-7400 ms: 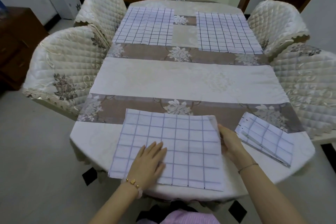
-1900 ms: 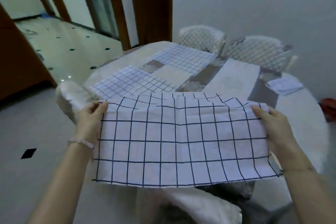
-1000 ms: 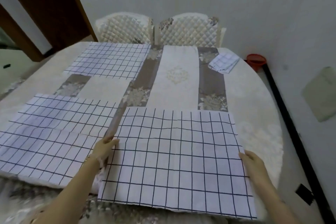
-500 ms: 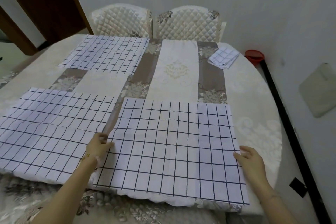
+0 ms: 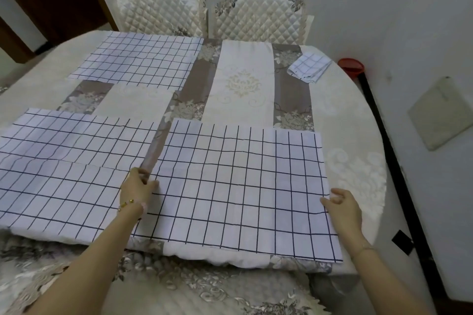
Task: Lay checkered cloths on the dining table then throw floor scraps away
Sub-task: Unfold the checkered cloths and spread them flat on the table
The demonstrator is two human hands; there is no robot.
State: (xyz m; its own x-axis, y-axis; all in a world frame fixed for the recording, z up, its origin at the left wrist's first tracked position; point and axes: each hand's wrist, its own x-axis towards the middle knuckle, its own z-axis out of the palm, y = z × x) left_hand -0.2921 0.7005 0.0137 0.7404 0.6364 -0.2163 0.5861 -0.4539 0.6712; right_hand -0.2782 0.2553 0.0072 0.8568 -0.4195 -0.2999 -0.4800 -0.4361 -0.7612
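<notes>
A white checkered cloth (image 5: 238, 186) lies flat on the near right part of the dining table (image 5: 345, 115). My left hand (image 5: 138, 186) pinches its left edge, thumb up by the gap. My right hand (image 5: 343, 207) rests at its right edge with fingers loosely spread. A second spread cloth (image 5: 64, 166) lies just left of it, and a third (image 5: 143, 61) lies at the far left. A small folded checkered cloth (image 5: 308, 68) sits at the far right of the table.
Two quilted chairs (image 5: 163, 10) (image 5: 261, 15) stand at the far side, and another chair back (image 5: 179, 289) is right under me. A red bowl-like thing (image 5: 351, 67) and a grey board (image 5: 440, 112) lie on the floor to the right.
The cloth I carried over has been laid flat on the table beside the left one. My right hand has loosened at the edge; my left hand stays at the left edge.
</notes>
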